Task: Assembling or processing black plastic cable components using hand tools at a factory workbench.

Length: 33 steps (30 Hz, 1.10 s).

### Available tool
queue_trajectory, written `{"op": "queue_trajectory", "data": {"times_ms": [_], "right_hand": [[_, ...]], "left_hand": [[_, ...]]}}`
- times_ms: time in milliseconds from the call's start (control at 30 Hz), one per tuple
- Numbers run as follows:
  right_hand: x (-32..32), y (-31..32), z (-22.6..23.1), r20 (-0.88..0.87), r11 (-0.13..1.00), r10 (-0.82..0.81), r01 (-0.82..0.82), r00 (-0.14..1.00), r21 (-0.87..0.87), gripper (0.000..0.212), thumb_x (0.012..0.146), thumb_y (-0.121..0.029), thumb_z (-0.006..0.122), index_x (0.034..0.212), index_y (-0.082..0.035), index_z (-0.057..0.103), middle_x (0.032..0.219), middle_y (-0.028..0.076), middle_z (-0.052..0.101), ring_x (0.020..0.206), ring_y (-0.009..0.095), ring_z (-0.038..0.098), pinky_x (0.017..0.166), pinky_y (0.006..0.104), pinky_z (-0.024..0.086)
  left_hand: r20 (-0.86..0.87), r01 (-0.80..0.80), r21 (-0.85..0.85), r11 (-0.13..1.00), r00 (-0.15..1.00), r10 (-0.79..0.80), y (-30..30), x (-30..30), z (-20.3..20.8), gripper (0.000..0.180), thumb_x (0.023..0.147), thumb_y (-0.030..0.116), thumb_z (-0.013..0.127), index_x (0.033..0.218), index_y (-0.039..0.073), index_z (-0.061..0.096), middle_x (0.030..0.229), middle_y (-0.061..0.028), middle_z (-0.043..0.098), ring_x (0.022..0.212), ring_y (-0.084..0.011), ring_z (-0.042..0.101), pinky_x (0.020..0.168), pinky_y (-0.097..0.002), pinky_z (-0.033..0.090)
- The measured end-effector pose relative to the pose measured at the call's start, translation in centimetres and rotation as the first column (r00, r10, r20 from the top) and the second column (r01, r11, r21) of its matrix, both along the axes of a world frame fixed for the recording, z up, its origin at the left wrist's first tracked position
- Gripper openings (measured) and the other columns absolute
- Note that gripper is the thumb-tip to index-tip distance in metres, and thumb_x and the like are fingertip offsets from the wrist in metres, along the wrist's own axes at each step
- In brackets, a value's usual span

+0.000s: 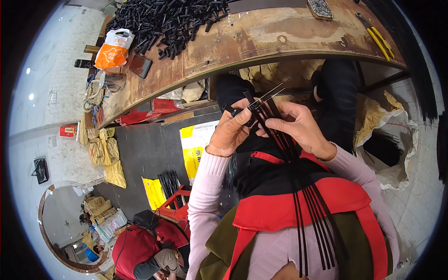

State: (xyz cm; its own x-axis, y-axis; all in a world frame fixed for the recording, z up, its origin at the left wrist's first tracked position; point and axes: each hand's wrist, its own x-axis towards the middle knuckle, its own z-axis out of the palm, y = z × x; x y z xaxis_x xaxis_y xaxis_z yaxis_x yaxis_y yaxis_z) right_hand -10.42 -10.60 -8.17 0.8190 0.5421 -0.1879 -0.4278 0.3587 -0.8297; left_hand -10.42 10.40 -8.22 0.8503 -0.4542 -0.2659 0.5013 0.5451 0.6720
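Observation:
My left hand (228, 135) is closed around a few short black plastic fittings (231, 111), pinched between thumb and fingers above my lap. Close beside it, my right hand (305, 128) grips a loose bundle of long, thin black rods (311, 200), with the thumb laid across them. The rods slant down over my red and black apron (261, 212), fanning apart at their lower ends. At the upper ends, thin pale metal tips (272, 93) stick out past the fingers. Whether a rod sits inside a fitting is hidden by my fingers.
A worn wooden table (261, 39) stands ahead, bearing a heap of black fittings (163, 23), yellow-handled pliers (377, 38), a phone (140, 66) and an orange-white bag (113, 50). An open sack (403, 175) with black rods stands at right. Another person (130, 249) in red is at lower left.

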Motion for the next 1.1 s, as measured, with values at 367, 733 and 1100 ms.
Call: {"op": "queue_trajectory", "data": {"times_ms": [367,733,1100], "right_hand": [[0.8,-0.2,-0.4,-0.151,0.991,0.088,-0.071,0.985,0.114,0.029,0.092,-0.004,0.063,0.119,0.006,0.058,0.101,0.012,0.067,0.090,0.022,0.068,0.081,0.0366,0.060],[0.4,-0.2,-0.2,-0.113,0.996,0.008,0.002,0.994,0.085,0.031,0.095,-0.011,0.062,0.121,0.004,0.056,0.104,0.012,0.066,0.088,0.024,0.070,0.082,0.0347,0.058],[1.6,-0.8,-0.1,-0.296,0.970,0.193,-0.135,0.936,0.204,0.026,0.094,-0.010,0.063,0.114,0.007,0.059,0.103,0.014,0.066,0.088,0.024,0.068,0.081,0.0376,0.059]], "left_hand": [[-0.041,-0.125,0.116,0.985,0.991,0.130,-0.5,-0.7,0.5,0.021,0.096,0.014,0.063,0.113,0.004,0.057,0.107,-0.0074,0.066,0.094,-0.0165,0.064,0.079,-0.0292,0.054],[0.068,-0.068,0.060,0.996,0.996,0.064,-1.2,0.1,-0.5,0.051,0.090,0.029,0.069,0.129,0.001,0.050,0.134,-0.0193,0.055,0.102,-0.0217,0.066,0.071,-0.0293,0.058],[0.086,-0.107,0.088,0.990,0.991,0.100,-0.9,-0.4,-0.8,0.027,0.091,0.026,0.069,0.102,0.005,0.056,0.135,-0.0237,0.053,0.104,-0.0242,0.065,0.072,-0.0300,0.058]]}}
